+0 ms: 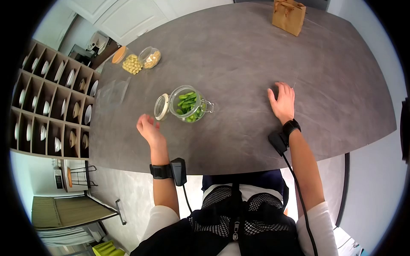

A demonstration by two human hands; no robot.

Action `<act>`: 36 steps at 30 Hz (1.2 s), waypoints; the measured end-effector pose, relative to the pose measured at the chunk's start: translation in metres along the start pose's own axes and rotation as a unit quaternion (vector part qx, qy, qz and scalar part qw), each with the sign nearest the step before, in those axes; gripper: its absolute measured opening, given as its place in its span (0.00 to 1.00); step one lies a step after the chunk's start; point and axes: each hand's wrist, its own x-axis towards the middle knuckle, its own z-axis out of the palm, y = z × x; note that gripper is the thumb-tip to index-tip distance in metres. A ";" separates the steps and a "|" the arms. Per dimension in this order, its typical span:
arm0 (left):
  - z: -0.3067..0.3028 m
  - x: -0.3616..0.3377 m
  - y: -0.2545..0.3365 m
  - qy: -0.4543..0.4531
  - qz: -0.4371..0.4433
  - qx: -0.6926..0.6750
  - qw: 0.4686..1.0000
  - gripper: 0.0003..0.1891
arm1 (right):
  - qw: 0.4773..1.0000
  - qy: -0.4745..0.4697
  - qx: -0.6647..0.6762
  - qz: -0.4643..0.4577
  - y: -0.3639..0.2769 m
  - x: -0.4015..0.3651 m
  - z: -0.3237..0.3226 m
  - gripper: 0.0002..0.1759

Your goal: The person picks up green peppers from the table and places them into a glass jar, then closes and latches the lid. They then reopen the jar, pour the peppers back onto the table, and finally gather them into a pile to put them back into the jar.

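A glass clip-top jar (186, 104) holding several green vegetables, perhaps small peppers or cucumbers, stands on the grey table. Its round lid (162, 106) is swung open to the left, and the wire clasp (208, 106) sticks out on the right. My left hand (149, 129) is just below and left of the lid, apart from it, with loosely bent fingers and nothing visible in them. Well to the right of the jar, my right hand (282, 102) rests on the tabletop, fingers stretched out, thumb apart, holding nothing.
At the far left of the table (239, 55) are a jar of pale nuts (132, 64), a glass jar of light-brown pieces (151, 59), and a clear flat sheet or bag (113, 93). A brown paper bag (288, 18) stands at the far right. Cables trail from both wrist straps.
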 end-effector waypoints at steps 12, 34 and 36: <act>-0.014 0.052 -0.026 -0.105 -0.362 -0.161 0.912 0.31 | 1.000 -0.005 -0.001 -0.001 0.001 -0.001 -0.001 0.24; -0.016 0.042 -0.039 -0.070 -0.264 -0.245 0.930 0.14 | 1.000 -0.005 -0.006 0.004 -0.003 -0.002 -0.003 0.23; -0.016 0.034 -0.043 -0.070 -0.269 -0.249 0.928 0.14 | 1.000 -0.002 -0.003 0.005 -0.002 -0.002 -0.003 0.23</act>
